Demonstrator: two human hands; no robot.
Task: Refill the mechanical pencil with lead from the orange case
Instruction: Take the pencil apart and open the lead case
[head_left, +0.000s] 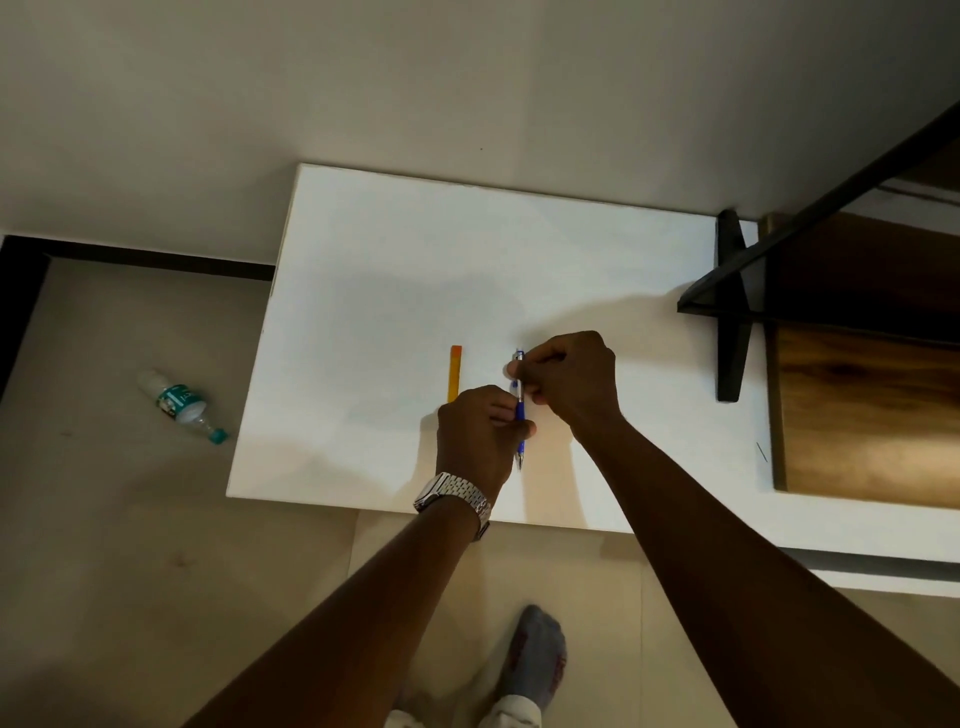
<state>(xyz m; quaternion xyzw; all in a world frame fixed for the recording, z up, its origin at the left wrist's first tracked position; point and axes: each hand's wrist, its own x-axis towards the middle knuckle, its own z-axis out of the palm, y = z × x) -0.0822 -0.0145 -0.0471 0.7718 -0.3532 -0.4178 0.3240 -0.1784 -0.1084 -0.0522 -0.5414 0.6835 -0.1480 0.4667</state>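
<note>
A blue mechanical pencil is held upright-lengthwise over the white table, tip toward me. My left hand grips its lower barrel. My right hand pinches its upper end near the clip. The slim orange lead case lies flat on the table just left of the pencil, its near end hidden behind my left hand. Whether the case is open I cannot tell.
A plastic water bottle lies on the floor left of the table. A black stand and a dark wooden panel occupy the right side. My socked foot is below the table's front edge. A wall runs behind.
</note>
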